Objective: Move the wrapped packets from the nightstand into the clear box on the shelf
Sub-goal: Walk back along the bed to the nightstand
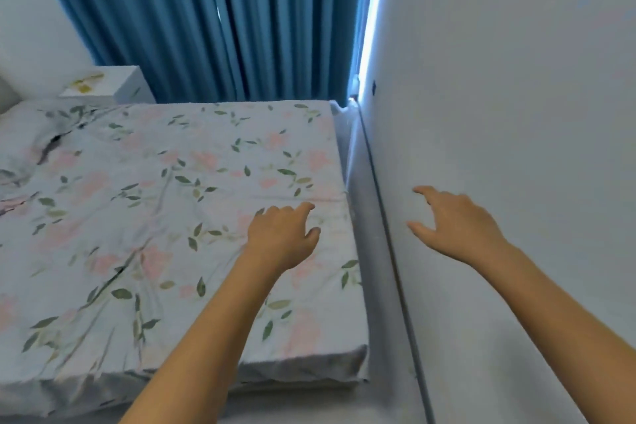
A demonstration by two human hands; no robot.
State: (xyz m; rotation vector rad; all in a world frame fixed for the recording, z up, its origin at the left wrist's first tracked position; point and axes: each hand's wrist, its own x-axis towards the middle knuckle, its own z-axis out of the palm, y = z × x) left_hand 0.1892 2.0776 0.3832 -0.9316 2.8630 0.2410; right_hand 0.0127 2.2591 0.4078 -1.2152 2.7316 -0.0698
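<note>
Packets (pixel 83 83), yellow and blurred so that their number cannot be told, lie on top of one white nightstand (pixel 132 88), which stands at the bed's far left corner against the blue curtain (pixel 206 21). Nearer, over the floral bed (pixel 137 217), one left hand (pixel 280 237) hangs with fingers loosely curled, holding nothing. Beyond the bed's right edge, one right hand (pixel 454 224) is spread before the white wall (pixel 516 79), holding nothing.
</note>
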